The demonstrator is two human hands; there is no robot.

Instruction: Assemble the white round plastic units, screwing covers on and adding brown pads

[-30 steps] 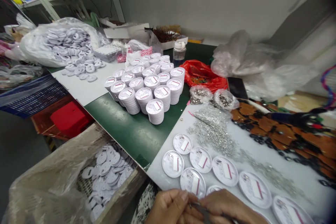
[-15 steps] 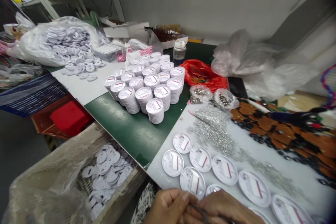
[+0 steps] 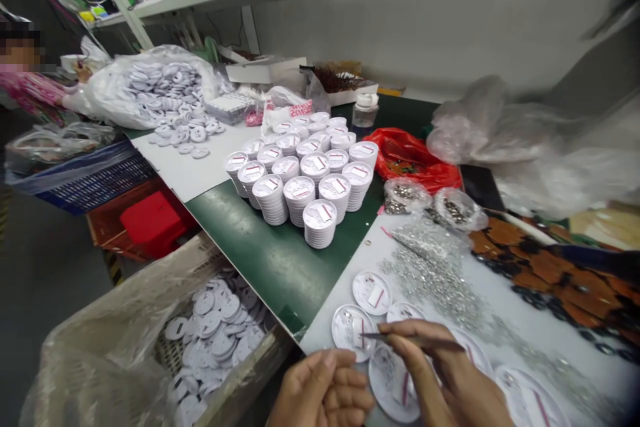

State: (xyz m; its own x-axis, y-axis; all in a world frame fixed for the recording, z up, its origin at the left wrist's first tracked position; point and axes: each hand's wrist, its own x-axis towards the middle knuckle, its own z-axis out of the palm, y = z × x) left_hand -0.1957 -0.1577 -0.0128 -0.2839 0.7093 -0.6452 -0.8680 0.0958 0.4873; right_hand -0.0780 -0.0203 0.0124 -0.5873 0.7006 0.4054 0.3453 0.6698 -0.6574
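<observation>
My right hand (image 3: 440,367) is closed on a pair of dark tweezers (image 3: 443,344), pinched between thumb and fingers. The tip points left, at the white rectangular piece with a red strip in a shallow round white case (image 3: 342,328). Palm up in front of that case, my left hand (image 3: 323,387) has loosely curled fingers, with nothing visible in them. Another round white case (image 3: 371,290) lies behind, and a larger-looking one (image 3: 387,373) sits partly under my right hand. More cases are partly hidden by that hand.
Stacked white cases (image 3: 320,223) stand on the green mat (image 3: 240,227). Tiny clear parts (image 3: 440,280) are spread at right, near brown pieces (image 3: 575,280). A plastic-lined crate (image 3: 90,340) of white discs stands below left. Another person's pink sleeve (image 3: 35,87) shows far left.
My hands, which were close together at the bottom, have come apart. The tweezers in my right hand now reach over a case. The view has shifted left.
</observation>
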